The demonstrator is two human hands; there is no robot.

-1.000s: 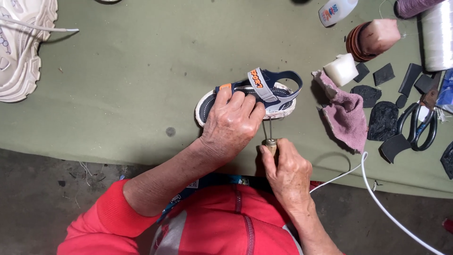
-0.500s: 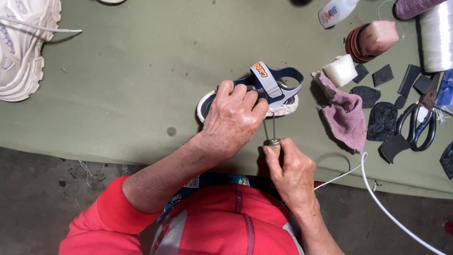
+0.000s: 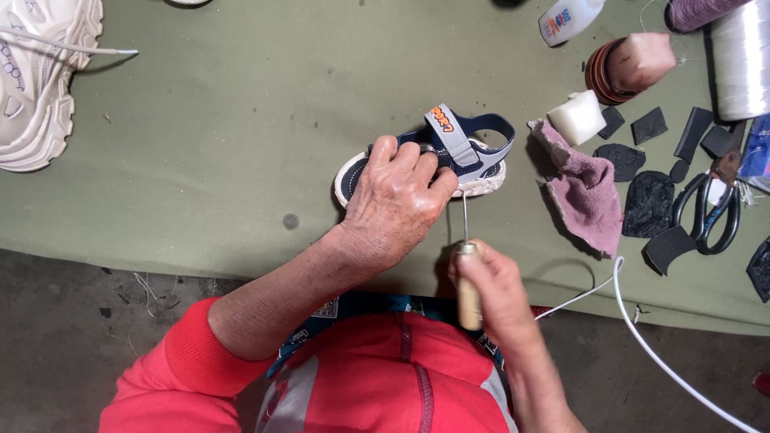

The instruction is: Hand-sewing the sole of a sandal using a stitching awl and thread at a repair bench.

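**Awl draws back from sandal's edge**

The awl (image 3: 465, 265) has pulled slightly away from the sole since the earlier frame, its wooden handle now lower in the closed right hand (image 3: 491, 282). The left hand (image 3: 395, 202) is clamped over the small navy sandal (image 3: 449, 156), pinning it on the green counter (image 3: 208, 136) beside a pink rag (image 3: 585, 192). The sandal looks light, with soft straps and a firmer sole, probably best gripped across the heel.
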